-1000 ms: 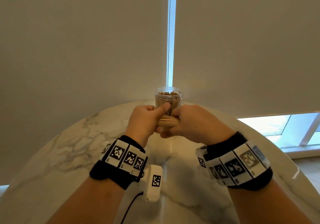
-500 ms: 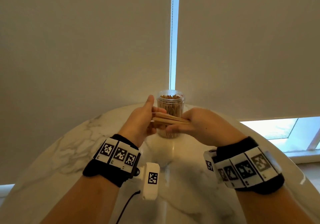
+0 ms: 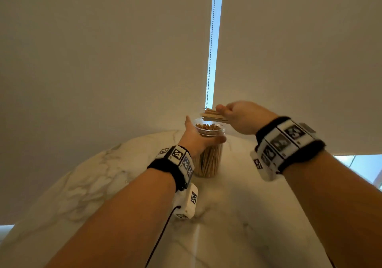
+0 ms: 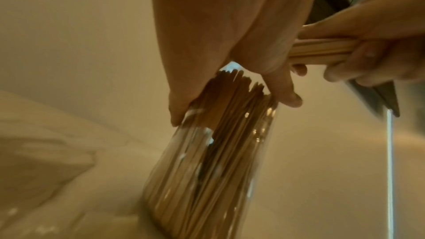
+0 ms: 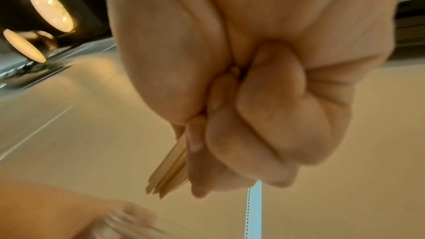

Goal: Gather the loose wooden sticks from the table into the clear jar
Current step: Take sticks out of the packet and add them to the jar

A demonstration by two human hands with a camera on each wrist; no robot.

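We see pale wooden sticks (image 3: 214,116), a glossy clear jar (image 3: 210,160) (glass or plastic, unclear) and polished marble table (image 3: 99,185)

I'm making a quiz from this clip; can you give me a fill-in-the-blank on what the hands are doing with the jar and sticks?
1. The left hand grips the ____ near its rim.
2. The right hand holds a bundle of ____ above the jar.
3. The jar stands on a ____ table.
4. The bundle lies roughly ____, not upright.

Missing words: jar; sticks; marble; level
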